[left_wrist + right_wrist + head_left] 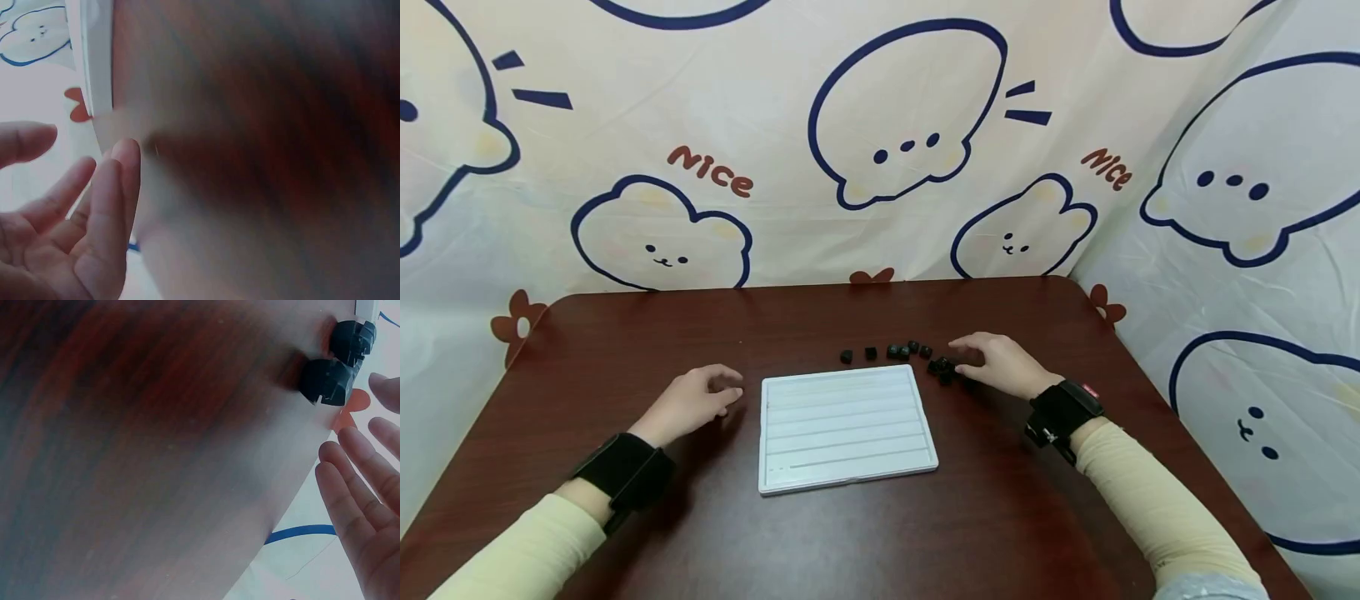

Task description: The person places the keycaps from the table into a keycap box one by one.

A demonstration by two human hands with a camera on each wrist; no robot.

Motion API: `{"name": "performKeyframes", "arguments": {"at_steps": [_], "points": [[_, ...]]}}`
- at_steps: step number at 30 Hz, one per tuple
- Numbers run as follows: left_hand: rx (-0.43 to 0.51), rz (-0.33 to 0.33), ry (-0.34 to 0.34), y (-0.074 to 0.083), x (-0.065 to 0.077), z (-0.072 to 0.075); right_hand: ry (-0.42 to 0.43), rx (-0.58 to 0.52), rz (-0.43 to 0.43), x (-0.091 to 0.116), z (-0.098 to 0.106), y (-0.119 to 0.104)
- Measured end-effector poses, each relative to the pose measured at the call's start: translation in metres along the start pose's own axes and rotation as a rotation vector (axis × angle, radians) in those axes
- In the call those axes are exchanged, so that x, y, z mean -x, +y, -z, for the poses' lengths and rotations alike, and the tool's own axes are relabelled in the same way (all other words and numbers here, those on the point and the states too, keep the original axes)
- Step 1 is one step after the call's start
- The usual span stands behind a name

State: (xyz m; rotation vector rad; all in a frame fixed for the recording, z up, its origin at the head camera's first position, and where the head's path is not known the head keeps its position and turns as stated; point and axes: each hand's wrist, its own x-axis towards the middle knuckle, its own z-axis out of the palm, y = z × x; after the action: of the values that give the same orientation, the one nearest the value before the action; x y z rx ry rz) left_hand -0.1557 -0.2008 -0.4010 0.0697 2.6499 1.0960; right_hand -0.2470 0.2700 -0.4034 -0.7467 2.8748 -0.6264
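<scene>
A white board (847, 427) with several horizontal lines or grooves lies on the table between the two hands. Small black block-like pieces (892, 352) sit in a loose row behind it, and more of them (942, 367) cluster off its far right corner. My right hand (1006, 365) hovers beside that cluster, fingers loosely bent, holding nothing. Two of the black pieces (326, 381) appear close up in the right wrist view, apart from the fingers (340, 487). To the left of the board, my left hand (688, 404) is relaxed with nothing in it; its fingers (107, 206) show in the left wrist view.
The dark reddish-brown table (850, 550) has rounded far corners. A light curtain (880, 242) printed with cartoon outlines hangs behind it and along the right side. Black bands (628, 471) are strapped round both wrists.
</scene>
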Motion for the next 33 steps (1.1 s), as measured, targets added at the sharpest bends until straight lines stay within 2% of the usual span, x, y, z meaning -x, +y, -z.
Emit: {"name": "performKeyframes", "arguments": {"at_steps": [3,7,12,17,26,33], "points": [[0.134,0.057,-0.035,0.002,-0.001,-0.003,-0.005,0.002,-0.005,0.002,0.0,0.0],[0.286,0.099,-0.028,0.002,0.0,-0.012,-0.011,-0.003,-0.003,0.002,-0.002,0.001],[0.363,0.112,-0.014,0.006,0.001,-0.025,-0.029,-0.021,-0.007,0.0,-0.005,0.001],[0.369,0.11,-0.009,0.01,0.0,-0.031,-0.037,-0.021,-0.002,-0.002,-0.007,0.002],[0.299,0.114,-0.002,0.013,0.001,-0.035,-0.049,0.017,0.009,-0.005,-0.009,0.003],[0.322,0.116,-0.001,0.014,0.002,-0.04,-0.052,0.018,0.019,-0.006,-0.011,0.004]]}}
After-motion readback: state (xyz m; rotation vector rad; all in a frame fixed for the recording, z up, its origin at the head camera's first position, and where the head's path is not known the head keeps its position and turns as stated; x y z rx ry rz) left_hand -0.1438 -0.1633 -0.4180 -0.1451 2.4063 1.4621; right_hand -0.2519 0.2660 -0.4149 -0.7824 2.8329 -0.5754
